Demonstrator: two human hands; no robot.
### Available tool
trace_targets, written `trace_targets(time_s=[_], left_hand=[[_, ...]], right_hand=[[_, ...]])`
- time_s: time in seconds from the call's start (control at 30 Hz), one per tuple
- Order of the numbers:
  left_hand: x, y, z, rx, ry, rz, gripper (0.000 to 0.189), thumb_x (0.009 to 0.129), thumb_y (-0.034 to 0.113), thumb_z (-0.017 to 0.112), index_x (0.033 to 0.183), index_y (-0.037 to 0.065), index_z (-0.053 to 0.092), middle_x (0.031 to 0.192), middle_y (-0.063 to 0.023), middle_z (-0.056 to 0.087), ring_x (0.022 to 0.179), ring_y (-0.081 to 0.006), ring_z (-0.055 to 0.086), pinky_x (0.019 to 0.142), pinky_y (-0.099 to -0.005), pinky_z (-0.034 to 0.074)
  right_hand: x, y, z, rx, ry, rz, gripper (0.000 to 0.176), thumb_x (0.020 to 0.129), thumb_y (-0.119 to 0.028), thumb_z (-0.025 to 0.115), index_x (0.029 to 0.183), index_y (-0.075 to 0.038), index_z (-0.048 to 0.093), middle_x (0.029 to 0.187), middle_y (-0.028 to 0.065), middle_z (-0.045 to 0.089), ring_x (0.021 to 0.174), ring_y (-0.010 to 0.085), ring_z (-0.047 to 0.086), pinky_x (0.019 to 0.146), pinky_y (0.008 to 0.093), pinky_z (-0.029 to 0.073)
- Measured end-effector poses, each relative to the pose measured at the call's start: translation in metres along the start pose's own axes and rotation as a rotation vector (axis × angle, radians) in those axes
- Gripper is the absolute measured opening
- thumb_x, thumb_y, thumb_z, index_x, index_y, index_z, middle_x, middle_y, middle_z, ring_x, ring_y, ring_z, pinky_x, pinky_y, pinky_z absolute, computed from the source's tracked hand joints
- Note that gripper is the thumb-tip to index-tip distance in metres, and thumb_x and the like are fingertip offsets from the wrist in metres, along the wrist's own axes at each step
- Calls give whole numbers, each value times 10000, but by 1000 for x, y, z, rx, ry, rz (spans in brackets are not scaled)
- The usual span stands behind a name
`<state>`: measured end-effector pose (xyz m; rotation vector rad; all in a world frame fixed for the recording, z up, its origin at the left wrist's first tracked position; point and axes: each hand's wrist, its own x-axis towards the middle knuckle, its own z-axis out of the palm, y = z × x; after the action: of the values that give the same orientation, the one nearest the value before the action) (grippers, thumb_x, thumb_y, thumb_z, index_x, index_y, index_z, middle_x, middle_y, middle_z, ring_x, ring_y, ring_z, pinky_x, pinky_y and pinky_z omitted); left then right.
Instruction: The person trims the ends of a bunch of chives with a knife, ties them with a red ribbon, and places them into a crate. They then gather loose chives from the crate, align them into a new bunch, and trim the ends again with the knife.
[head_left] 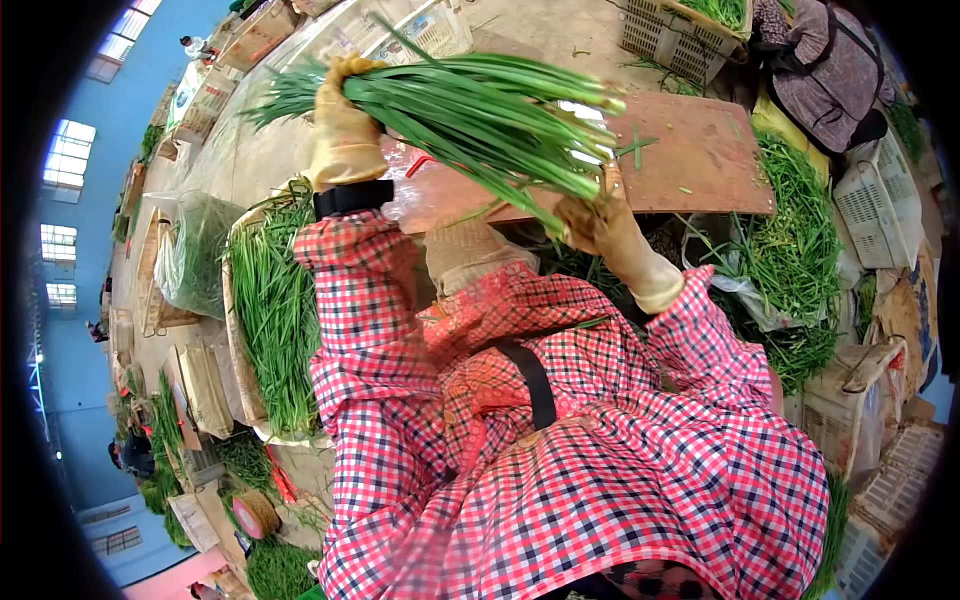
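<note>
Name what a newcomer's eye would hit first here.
Probably the bundle of green stalks raised over the brown board, the gloved left hand around its leafy part, the right hand at its pale ends. Next, the pink checked garment filling the foreground, then the packed greens at left.

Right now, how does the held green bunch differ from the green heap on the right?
The bunch is raised in the left hand, its stalk ends by the right hand, while the heap lies beside the brown board. The bunch's leaves run mostly side by side; the heap's leaves are tangled. The bunch is smaller, the heap much larger. Both are green, with long, thin leaves.
</note>
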<state>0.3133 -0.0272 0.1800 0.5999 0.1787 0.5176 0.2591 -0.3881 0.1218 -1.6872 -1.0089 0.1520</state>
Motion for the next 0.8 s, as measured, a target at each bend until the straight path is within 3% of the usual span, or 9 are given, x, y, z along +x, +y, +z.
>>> trace_targets(time_s=[0.1, 0.2, 0.27, 0.3, 0.33, 0.37, 0.57, 0.7, 0.8], left_hand=[[5, -22, -15, -303, -58, -172, 252, 945, 192, 563, 1079, -22, 564, 850, -114, 645, 832, -306, 622, 857, -472, 510], [26, -15, -43, -247, -196, -75, 254, 968, 233, 554, 1035, -10, 590, 861, -108, 647, 849, -302, 620, 867, -468, 503], [24, -3, -44, -214, -112, -45, 271, 978, 258, 543, 1023, -3, 601, 870, -113, 652, 855, -303, 620, 872, -473, 501], [22, 4, -43, -191, -69, -32, 281, 983, 270, 537, 1017, 0, 607, 875, -115, 655, 858, -303, 620, 874, -476, 500], [17, 6, -37, -85, -10, 19, 292, 988, 281, 528, 1022, 1, 608, 879, -119, 658, 865, -312, 622, 880, -478, 500], [15, 8, -37, -83, -3, 19, 292, 987, 278, 531, 1023, -1, 607, 882, -119, 658, 870, -315, 623, 881, -479, 500], [5, -2, -22, -68, 90, 74, 287, 979, 259, 542, 991, -19, 612, 871, -113, 650, 887, -312, 621, 892, -468, 494], [-17, 8, -10, -71, 167, 101, 263, 969, 234, 551, 925, -15, 619, 830, -96, 634, 854, -292, 607, 890, -453, 491], [-15, 14, -15, -128, 209, 95, 247, 965, 219, 550, 889, -5, 618, 816, -87, 627, 825, -280, 595, 884, -445, 492]], right_hand=[[-22, -48, -25, 257, -123, 459, 258, 1021, -181, 463, 1026, 32, 609, 694, 78, 611, 570, 154, 531, 564, 261, 464], [-70, -31, -46, -462, -58, -18, 287, 1000, -215, 510, 913, 35, 621, 674, 93, 595, 559, 167, 539, 602, 271, 475], [-86, -48, -62, -151, -204, 729, 281, 924, -229, 643, 1096, -7, 630, 911, 100, 674, 739, 201, 632, 728, 321, 522], [-75, -71, -66, -158, -280, 895, 357, 903, -250, 677, 1184, -36, 621, 1021, 106, 690, 850, 223, 667, 784, 338, 531], [-82, -61, -72, -366, -310, 633, 486, 879, -262, 713, 1310, -94, 566, 1204, 131, 646, 1077, 264, 635, 891, 364, 511], [-78, -51, -76, -378, -164, 493, 518, 866, -282, 730, 1317, -91, 560, 1214, 140, 636, 1149, 299, 603, 933, 358, 490], [34, -71, -60, -67, 32, 367, 514, 904, -330, 691, 1298, -27, 558, 1171, 154, 652, 1064, 245, 611, 919, 332, 483], [44, -55, -42, -97, 166, 239, 541, 940, -379, 646, 1266, 44, 554, 1161, 152, 653, 1046, 217, 611, 908, 306, 482], [43, -55, -36, 154, 178, 268, 506, 964, -389, 609, 1231, 41, 592, 1126, 120, 672, 1036, 169, 605, 903, 296, 473]])
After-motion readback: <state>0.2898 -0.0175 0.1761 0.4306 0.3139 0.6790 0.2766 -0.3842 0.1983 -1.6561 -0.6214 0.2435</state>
